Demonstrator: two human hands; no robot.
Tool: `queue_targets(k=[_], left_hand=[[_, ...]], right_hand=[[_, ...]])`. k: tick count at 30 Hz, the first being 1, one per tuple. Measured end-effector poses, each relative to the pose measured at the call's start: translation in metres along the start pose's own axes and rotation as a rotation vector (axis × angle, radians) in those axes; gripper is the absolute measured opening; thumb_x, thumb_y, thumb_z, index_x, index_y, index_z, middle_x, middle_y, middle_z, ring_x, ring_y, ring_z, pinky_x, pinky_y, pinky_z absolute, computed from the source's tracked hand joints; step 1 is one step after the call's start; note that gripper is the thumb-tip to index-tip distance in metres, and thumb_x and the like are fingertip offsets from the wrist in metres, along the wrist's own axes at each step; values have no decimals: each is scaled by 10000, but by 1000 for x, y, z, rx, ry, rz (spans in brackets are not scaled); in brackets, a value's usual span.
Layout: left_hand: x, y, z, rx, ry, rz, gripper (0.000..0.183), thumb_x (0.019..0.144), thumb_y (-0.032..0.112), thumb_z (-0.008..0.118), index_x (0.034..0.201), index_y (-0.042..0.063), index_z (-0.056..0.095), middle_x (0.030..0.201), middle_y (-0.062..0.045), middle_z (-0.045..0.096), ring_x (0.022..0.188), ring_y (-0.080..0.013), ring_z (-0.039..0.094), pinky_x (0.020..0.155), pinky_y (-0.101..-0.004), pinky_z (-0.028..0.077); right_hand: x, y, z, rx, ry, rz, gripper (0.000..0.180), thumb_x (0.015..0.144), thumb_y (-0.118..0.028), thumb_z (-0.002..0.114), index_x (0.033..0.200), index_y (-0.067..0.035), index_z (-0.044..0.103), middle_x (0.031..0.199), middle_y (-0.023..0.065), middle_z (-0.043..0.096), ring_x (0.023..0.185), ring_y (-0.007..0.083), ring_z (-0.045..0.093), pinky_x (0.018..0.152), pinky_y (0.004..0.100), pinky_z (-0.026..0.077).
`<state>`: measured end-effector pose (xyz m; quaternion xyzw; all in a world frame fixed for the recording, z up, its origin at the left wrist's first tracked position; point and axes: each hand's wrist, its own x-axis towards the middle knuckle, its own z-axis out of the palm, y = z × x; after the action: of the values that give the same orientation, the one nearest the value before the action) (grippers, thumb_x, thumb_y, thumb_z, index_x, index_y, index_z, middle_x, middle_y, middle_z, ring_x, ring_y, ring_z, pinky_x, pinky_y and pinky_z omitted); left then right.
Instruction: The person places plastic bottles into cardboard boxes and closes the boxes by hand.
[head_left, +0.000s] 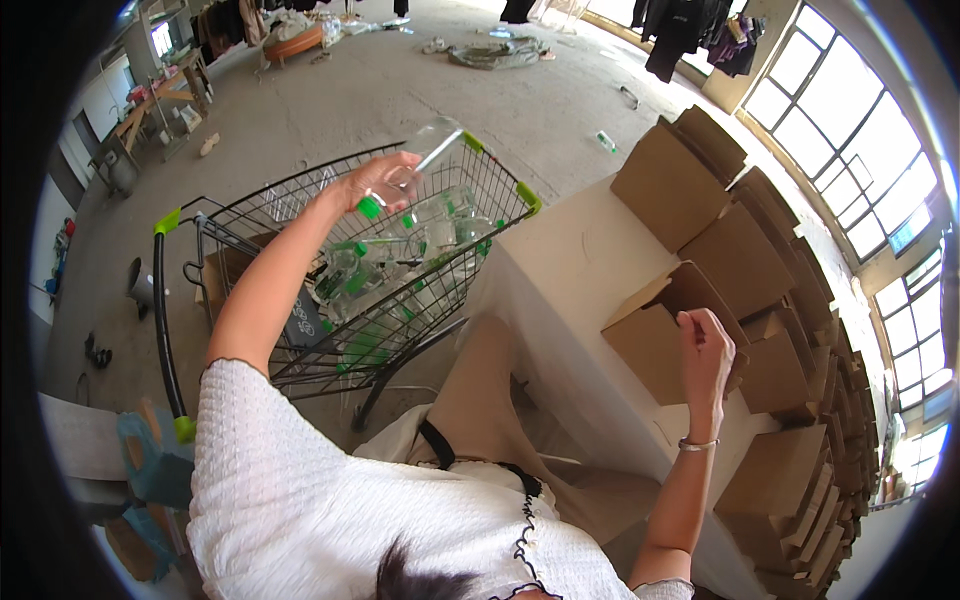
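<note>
My left hand (381, 182) grips a clear plastic bottle (435, 142) with a green cap, tilted above a wire shopping cart (300, 182). Inside the cart lie several clear bottles (450, 217) with green caps, and a dark box (302, 319) bearing writing stands towards its handle end. My right hand (706, 341) is raised over the pale-covered table at the right, its fingers curled; whether anything is inside them does not show. Close beneath it is an open cardboard box (649, 345).
Stacked cardboard boxes (750, 255) line the far side of the covered table (577, 240). The cart's black handle (161, 322) arches at the left. A loose bottle (606, 141) lies on the concrete floor beyond the table. Clothes (671, 37) hang near the windows.
</note>
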<state>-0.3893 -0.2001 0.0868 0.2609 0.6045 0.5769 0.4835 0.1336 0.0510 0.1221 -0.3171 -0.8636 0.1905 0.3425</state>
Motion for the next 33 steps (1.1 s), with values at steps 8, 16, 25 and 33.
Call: queue_targets(k=[8, 16, 25, 33], left_hand=[[-46, 13, 254, -144, -702, -153, 606, 1013, 530, 530, 1241, -21, 636, 935, -179, 721, 669, -246, 731, 470, -288, 573], [-56, -20, 396, 35, -1018, -483, 602, 1005, 520, 555, 1206, -43, 628, 915, -224, 711, 644, -244, 737, 441, -286, 561], [-5, -12, 432, 656, -258, 955, 366, 975, 351, 730, 1173, 43, 719, 1122, -144, 720, 1026, -260, 699, 910, -352, 570], [10, -93, 428, 1134, 27, 1245, 263, 795, 73, 796, 1053, 89, 746, 1063, -32, 733, 1041, -206, 666, 918, -354, 482]], right_hand=[[-20, -74, -48, -164, -58, -597, 894, 702, -180, 905, 1507, -134, 521, 1519, 94, 527, 1435, 296, 494, 1200, 452, 409], [-94, -32, -99, -469, -134, -479, 896, 648, -122, 910, 1463, -141, 539, 1317, 58, 601, 1248, 235, 595, 1234, 479, 377], [-147, 24, -126, -220, 196, -20, 812, 640, -148, 910, 1395, -98, 617, 1188, 131, 705, 1057, 308, 695, 944, 414, 569], [-81, 10, -143, -266, 134, 103, 783, 684, -138, 903, 1415, -154, 625, 1219, 108, 731, 1078, 277, 714, 953, 396, 565]])
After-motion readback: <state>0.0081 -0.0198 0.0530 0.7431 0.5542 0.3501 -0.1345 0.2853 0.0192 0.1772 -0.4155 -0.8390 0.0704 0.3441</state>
